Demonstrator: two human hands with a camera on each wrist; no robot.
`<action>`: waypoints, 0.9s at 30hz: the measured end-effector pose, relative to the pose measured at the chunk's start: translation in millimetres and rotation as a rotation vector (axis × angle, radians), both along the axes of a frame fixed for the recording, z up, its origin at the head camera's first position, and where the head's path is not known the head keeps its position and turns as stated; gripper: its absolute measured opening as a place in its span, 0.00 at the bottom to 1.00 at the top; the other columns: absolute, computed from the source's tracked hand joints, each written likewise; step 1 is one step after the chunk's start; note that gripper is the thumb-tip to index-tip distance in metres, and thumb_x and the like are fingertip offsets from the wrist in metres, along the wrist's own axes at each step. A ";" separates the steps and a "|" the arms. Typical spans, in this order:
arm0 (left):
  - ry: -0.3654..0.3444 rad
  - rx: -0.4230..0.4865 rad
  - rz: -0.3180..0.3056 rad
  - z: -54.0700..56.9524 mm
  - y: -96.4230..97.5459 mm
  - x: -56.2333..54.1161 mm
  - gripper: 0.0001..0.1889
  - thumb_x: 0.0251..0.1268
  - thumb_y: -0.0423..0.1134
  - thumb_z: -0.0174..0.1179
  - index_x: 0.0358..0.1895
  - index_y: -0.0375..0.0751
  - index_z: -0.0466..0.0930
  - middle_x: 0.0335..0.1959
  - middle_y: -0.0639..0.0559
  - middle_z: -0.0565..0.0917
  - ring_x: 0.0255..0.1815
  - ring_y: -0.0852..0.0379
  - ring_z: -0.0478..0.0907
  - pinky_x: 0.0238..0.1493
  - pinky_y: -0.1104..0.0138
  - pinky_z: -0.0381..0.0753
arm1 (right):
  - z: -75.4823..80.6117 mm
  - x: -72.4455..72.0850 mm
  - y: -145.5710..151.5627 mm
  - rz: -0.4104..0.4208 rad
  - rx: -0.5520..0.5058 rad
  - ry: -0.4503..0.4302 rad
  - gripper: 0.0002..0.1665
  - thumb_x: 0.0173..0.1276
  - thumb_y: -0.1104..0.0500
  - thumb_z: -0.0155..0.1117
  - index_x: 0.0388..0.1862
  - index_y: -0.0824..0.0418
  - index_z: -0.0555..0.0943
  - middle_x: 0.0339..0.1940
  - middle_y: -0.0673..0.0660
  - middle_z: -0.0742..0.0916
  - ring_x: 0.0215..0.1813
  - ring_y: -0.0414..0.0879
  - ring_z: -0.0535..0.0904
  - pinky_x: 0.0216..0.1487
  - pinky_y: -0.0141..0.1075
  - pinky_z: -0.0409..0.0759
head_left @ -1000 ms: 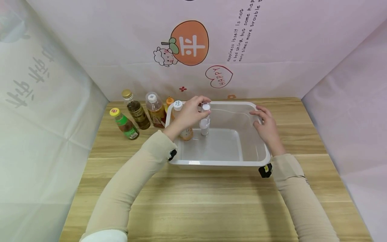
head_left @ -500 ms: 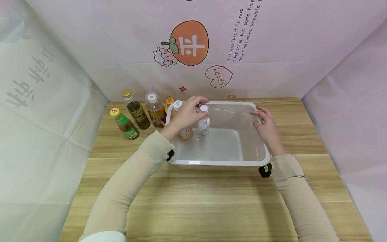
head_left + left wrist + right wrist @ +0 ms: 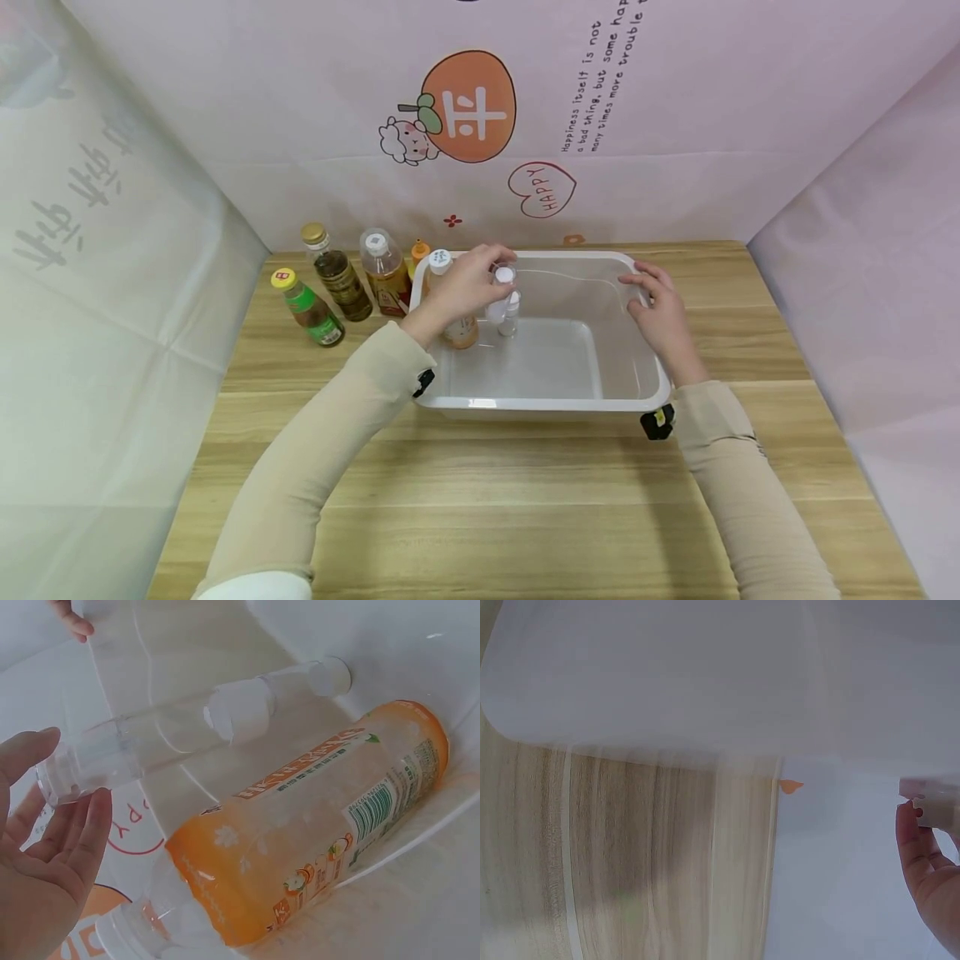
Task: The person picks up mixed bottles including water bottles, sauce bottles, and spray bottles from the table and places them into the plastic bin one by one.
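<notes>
In the head view, my left hand (image 3: 472,283) holds the upper end of a slim clear plastic bottle (image 3: 506,308) with a white top. My thumb and fingertips lie around that end in the left wrist view, where the clear bottle (image 3: 180,727) shows a white band partway along. Its far end is down inside a white plastic bin (image 3: 543,405). Close beside it in the bin stands a drink bottle (image 3: 300,832) with an orange label and white cap. My right hand (image 3: 662,317) grips the bin's right rim, thumb inside and fingers over the edge.
Left of the bin on the wooden table (image 3: 480,500) stand a yellow-capped bottle (image 3: 311,310), a dark bottle with a gold cap (image 3: 341,279), a clear-topped brown bottle (image 3: 386,275) and an orange-tipped bottle (image 3: 420,250). A printed cloth wall (image 3: 637,200) rises behind.
The clear bottle's top has shifted slightly left and toward me with my left hand, while its lower end stays in about the same place. My right hand keeps its place on the rim.
</notes>
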State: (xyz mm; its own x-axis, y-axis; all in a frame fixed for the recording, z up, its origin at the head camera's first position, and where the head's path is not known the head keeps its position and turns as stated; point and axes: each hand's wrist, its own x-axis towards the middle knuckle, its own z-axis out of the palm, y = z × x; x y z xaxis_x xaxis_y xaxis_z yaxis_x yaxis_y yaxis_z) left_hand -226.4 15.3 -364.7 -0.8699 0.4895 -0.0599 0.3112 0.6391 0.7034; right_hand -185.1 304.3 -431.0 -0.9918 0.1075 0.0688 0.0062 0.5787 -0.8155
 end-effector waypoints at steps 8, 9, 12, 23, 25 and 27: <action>-0.017 -0.076 -0.043 -7.2 9.8 -6.6 0.24 0.63 0.36 0.61 0.62 0.41 0.71 0.58 0.46 0.77 0.57 0.52 0.74 0.62 0.63 0.75 | -1.6 -0.6 0.2 -0.009 0.001 0.003 0.23 0.61 0.74 0.49 0.55 0.72 0.76 0.72 0.63 0.66 0.72 0.61 0.61 0.68 0.56 0.65; -0.022 -0.078 -0.047 -8.1 10.7 -7.2 0.24 0.63 0.36 0.61 0.62 0.41 0.71 0.58 0.46 0.77 0.57 0.53 0.74 0.62 0.63 0.75 | -1.8 -0.7 0.2 -0.010 0.000 0.004 0.23 0.61 0.74 0.49 0.55 0.72 0.76 0.72 0.63 0.66 0.72 0.61 0.61 0.68 0.56 0.65; -0.032 -0.087 -0.064 -11.2 13.5 -8.7 0.24 0.63 0.36 0.61 0.63 0.41 0.70 0.60 0.45 0.77 0.58 0.52 0.74 0.62 0.63 0.76 | -2.0 -0.6 0.1 -0.014 -0.004 0.007 0.23 0.60 0.75 0.49 0.55 0.72 0.76 0.72 0.63 0.67 0.72 0.61 0.62 0.68 0.56 0.66; -0.054 -0.150 -0.082 -26.3 21.7 -7.8 0.23 0.64 0.32 0.59 0.62 0.38 0.70 0.58 0.43 0.78 0.58 0.49 0.75 0.62 0.61 0.76 | -2.2 -0.4 0.6 -0.007 -0.017 0.010 0.23 0.61 0.75 0.49 0.56 0.72 0.76 0.72 0.63 0.66 0.72 0.61 0.61 0.68 0.56 0.64; -0.052 -0.164 -0.080 -28.9 22.8 -8.3 0.23 0.64 0.31 0.59 0.63 0.38 0.70 0.58 0.43 0.78 0.58 0.49 0.75 0.62 0.61 0.76 | -2.6 -0.9 0.8 -0.009 -0.016 0.012 0.23 0.61 0.75 0.49 0.55 0.72 0.76 0.72 0.63 0.66 0.72 0.61 0.61 0.68 0.56 0.65; -0.051 -0.184 -0.075 -31.1 23.4 -8.6 0.23 0.63 0.29 0.58 0.63 0.38 0.70 0.59 0.43 0.77 0.60 0.49 0.74 0.63 0.60 0.75 | -2.8 -1.3 0.9 -0.009 -0.016 0.013 0.23 0.61 0.74 0.49 0.55 0.72 0.76 0.72 0.63 0.66 0.72 0.61 0.62 0.67 0.56 0.65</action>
